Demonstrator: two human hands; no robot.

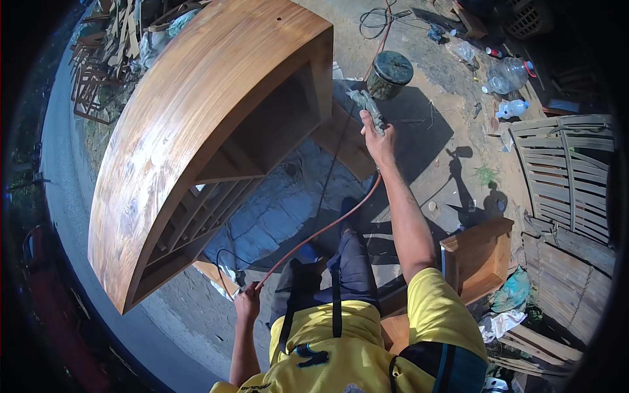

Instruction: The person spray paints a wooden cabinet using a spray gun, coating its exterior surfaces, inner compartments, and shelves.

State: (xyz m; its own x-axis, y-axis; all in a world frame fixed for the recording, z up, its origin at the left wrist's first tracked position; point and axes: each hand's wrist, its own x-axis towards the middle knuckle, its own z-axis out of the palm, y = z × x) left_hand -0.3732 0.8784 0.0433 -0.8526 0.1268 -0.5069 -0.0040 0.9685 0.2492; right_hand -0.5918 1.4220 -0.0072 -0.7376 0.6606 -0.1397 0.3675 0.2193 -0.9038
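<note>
Just above the centre of the frame, gripping a grey spray gun [368, 108] in the right hand [379, 143], with the fingers curled closed around its body and the thumb laid along its left side. Sticking out of the top of the fist toward upper left, at a slant. Just up and to the right of the gun, outside the grip, a dark lidded cup [390, 75]. At lower left of centre, clutching a reddish hose [321, 231] in the left hand [247, 301], with the fingers folded shut round it; too small to make out each fingertip. From this fist, running in a loose curve up and rightward to the right wrist, below the gun. Across the upper left, well over to the left of the gun and apart from it, a large wooden cabinet [187, 124] with a curved, glossy panel, bright with glare along its left part, and with open compartments and slats on the side toward the right hand. Nearest to the gun, the cabinet's upper right corner, separated by a strip of ground. Beneath and beside the cabinet, a pale, crumpled sheet [262, 223], partly in shadow. At lower right, beyond the right elbow, an open wooden box [481, 262]. Higher on the right edge, a slatted wooden frame [567, 173]; above it, toward upper right, a large clear bottle [508, 77] and a smaller one [513, 109] close by.
</note>
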